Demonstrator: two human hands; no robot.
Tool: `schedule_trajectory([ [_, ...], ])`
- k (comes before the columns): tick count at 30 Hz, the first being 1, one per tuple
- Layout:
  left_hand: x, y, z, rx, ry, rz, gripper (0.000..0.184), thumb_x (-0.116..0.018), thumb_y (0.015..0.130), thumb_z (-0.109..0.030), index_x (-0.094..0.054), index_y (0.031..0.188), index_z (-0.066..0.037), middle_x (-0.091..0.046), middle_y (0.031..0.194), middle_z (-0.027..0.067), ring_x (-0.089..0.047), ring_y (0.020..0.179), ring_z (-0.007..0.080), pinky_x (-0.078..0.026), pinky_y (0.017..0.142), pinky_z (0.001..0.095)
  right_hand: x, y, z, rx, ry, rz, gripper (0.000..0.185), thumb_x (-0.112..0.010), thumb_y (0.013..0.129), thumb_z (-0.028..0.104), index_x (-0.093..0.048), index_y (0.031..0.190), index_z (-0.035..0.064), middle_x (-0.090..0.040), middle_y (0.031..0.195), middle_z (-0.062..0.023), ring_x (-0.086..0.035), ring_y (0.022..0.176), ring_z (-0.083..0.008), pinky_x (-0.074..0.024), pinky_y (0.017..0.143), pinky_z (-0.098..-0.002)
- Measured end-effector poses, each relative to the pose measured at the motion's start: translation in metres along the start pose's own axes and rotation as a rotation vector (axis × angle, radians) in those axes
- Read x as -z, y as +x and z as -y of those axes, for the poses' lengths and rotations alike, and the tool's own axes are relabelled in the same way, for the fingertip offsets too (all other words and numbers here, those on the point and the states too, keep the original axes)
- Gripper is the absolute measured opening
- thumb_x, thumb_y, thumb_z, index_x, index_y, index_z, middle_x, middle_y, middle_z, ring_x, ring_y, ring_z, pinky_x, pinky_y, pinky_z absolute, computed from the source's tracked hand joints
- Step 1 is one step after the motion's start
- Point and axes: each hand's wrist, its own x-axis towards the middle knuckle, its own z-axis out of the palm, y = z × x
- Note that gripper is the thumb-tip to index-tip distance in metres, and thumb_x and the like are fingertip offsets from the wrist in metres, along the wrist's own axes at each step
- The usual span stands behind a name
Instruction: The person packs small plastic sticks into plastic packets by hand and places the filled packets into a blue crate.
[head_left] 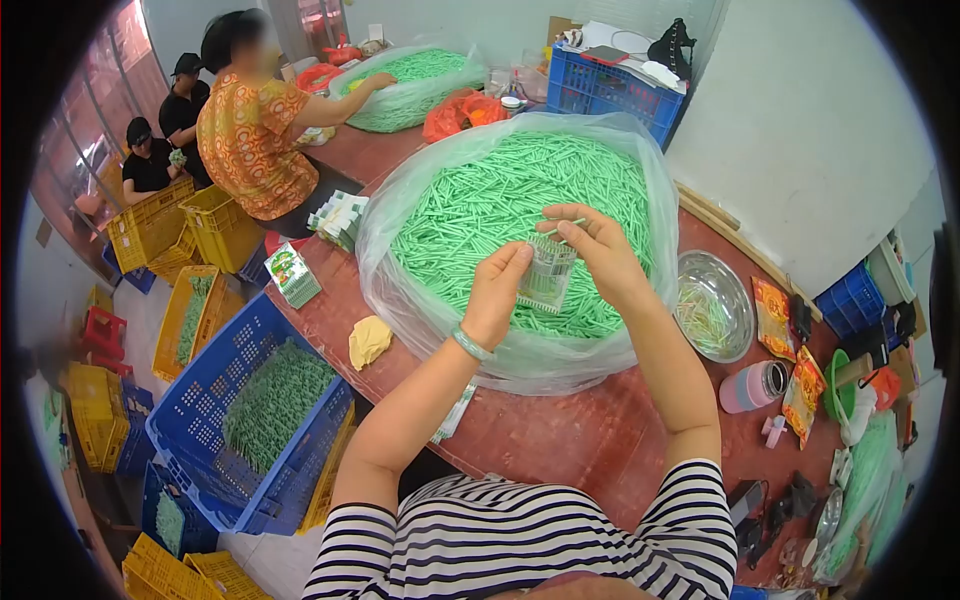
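Note:
In front of me a large clear plastic bag (385, 265) stands open on the table, full of thin light-green sticks (500, 180). Over the heap, my left hand (497, 288) grips the side of a small clear packet (548, 272) with white printing. The packet hangs upright, and sticks show along its edges. My right hand (603, 252) is at the packet's top, thumb and fingers pinched on a green stick (560, 230). Its other fingers curl above the packet's opening.
A steel bowl (738, 345), pink bottle (752, 388) and orange snack packets (775, 318) lie right on the red table (560, 435). Left are stacked packets (292, 277), a yellow cloth (370, 342) and a blue crate (200, 425). A co-worker (255, 140) reaches into another bag (405, 110).

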Motion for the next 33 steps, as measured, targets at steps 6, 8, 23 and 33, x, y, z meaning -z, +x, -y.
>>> schedule_trajectory([
  [6, 0.012, 0.002, -0.008, -0.079, 0.321, -0.006, 0.026, -0.052, 0.099, -0.021, -0.065, 0.104, 0.001, -0.063, 0.088, -0.0023, -0.052, 0.079, 0.0046, -0.043, 0.071, 0.0225, 0.006, 0.002, 0.002, 0.039, -0.061, -0.123, 0.031, -0.059, 0.094, 0.017, -0.059, 0.12, 0.0011, -0.066, 0.098, -0.0072, -0.057, 0.085, -0.0117, -0.0474, 0.078, -0.0274],
  [8, 0.016, 0.0, -0.015, -0.035, 0.511, 0.004, 0.026, -0.053, 0.099, -0.02, -0.065, 0.104, 0.002, -0.063, 0.086, -0.0024, -0.052, 0.079, 0.0047, -0.043, 0.07, 0.0226, 0.006, 0.001, 0.005, 0.043, -0.117, -0.096, 0.031, -0.058, 0.093, 0.01, -0.058, 0.122, 0.0017, -0.065, 0.089, -0.0058, -0.056, 0.079, -0.0091, -0.0478, 0.072, -0.026],
  [23, 0.017, -0.013, -0.026, 0.026, 0.148, 0.002, 0.022, -0.053, 0.099, -0.021, -0.065, 0.097, -0.003, -0.061, 0.086, -0.0047, -0.05, 0.079, 0.0031, -0.04, 0.075, 0.0217, -0.032, 0.0, -0.018, 0.182, -0.154, -0.193, 0.017, -0.057, 0.096, 0.014, -0.065, 0.1, -0.0007, -0.068, 0.099, -0.0096, -0.062, 0.088, -0.0143, -0.049, 0.074, -0.0267],
  [33, 0.056, -0.047, -0.064, 0.042, 0.325, 0.127, 0.032, -0.066, 0.087, -0.011, -0.062, 0.117, -0.006, -0.06, 0.084, -0.003, -0.051, 0.071, 0.0031, -0.04, 0.058, 0.0207, -0.063, -0.005, -0.002, 0.203, -0.486, 0.144, 0.022, -0.065, 0.082, 0.001, -0.068, 0.104, 0.0029, -0.062, 0.091, -0.0047, -0.057, 0.079, -0.0129, -0.044, 0.065, -0.0259],
])
